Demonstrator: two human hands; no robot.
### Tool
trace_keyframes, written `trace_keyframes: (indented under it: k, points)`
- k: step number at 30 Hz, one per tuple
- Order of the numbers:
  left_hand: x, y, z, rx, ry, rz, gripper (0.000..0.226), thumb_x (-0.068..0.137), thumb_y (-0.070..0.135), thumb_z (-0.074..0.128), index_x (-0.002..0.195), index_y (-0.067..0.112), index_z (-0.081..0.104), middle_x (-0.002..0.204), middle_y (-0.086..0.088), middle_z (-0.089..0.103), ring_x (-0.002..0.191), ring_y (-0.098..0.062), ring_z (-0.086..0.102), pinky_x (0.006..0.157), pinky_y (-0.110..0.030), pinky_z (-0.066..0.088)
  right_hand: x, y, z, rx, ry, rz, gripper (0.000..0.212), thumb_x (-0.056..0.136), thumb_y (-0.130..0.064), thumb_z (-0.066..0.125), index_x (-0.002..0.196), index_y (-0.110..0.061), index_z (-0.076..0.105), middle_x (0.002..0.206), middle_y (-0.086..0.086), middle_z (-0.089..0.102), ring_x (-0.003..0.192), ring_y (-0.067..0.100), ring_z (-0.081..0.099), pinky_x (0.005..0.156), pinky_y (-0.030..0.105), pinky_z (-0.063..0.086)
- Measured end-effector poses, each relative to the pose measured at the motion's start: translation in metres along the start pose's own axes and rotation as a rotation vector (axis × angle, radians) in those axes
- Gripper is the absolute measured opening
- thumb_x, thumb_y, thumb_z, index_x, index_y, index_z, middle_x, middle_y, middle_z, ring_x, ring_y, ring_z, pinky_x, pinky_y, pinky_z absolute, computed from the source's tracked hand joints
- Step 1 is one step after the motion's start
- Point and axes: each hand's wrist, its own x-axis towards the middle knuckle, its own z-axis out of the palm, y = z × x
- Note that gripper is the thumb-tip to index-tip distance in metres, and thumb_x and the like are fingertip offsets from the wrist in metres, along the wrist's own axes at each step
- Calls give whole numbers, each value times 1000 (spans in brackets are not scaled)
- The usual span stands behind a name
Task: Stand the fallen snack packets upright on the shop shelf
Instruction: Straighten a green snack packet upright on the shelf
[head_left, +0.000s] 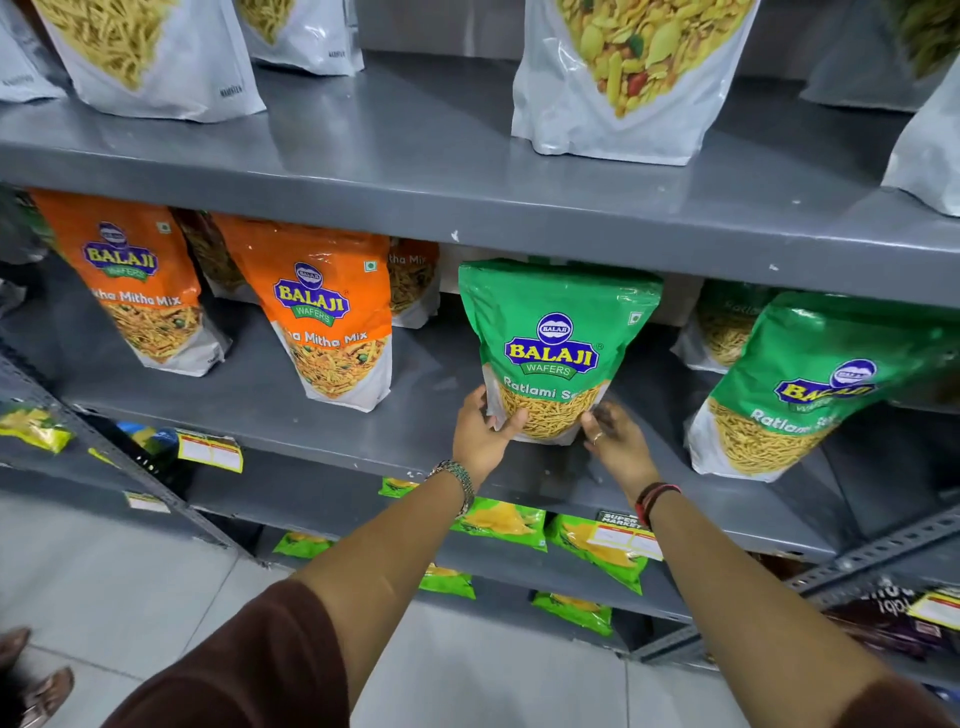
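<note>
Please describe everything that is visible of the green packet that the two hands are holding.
The green packet is a glossy plastic stand-up pouch, green above with a white base, printed "BALAJI WAFERS" and "Ratlami S…", the rest hidden. It pictures thin yellow sev strands on its lower part. It stands upright on the grey middle shelf, near the front edge. The left hand grips its lower left corner and the right hand its lower right corner. It looks sealed and full.

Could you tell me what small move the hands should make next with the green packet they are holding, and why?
Probably ease both hands off slowly. The green Ratlami packet already looks upright on the middle shelf, with the left hand and right hand gripping its lower corners; a slow release would show whether it stands.
</note>
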Motion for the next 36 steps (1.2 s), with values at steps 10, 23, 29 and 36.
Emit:
trace_keyframes:
  k: [10,23,29,36]
  points:
    - [-27,-36,57,-129,119,-182,15,95,27,42,99,13,46,85,-1,56,67,-13,56,69,-27,49,-51,45,-92,-136,519,-47,20,90,-12,51,106,-1,58,93,13,61,82,27,54,65,21,29]
    - [-38,12,229,29,-277,-110,61,92,22,50,145,9,24,148,-9,38,136,-23,39,108,-28,33,11,34,-220,154,390,113,63,94,-49,26,141,-8,34,152,8,34,140,23,32,117,34,24]
    - [-32,6,243,168,-187,-39,49,88,32,54,123,0,42,117,-20,58,110,-28,57,95,-36,44,25,47,-224,231,137,249,75,82,-71,22,143,-29,30,153,-5,33,141,19,31,119,42,23]
    - [-22,6,240,184,-182,-13,42,90,27,51,122,2,43,107,-8,56,100,-20,53,91,-33,42,39,67,-224,253,84,199,79,71,-75,30,139,-36,34,152,-7,35,140,15,33,118,44,25]
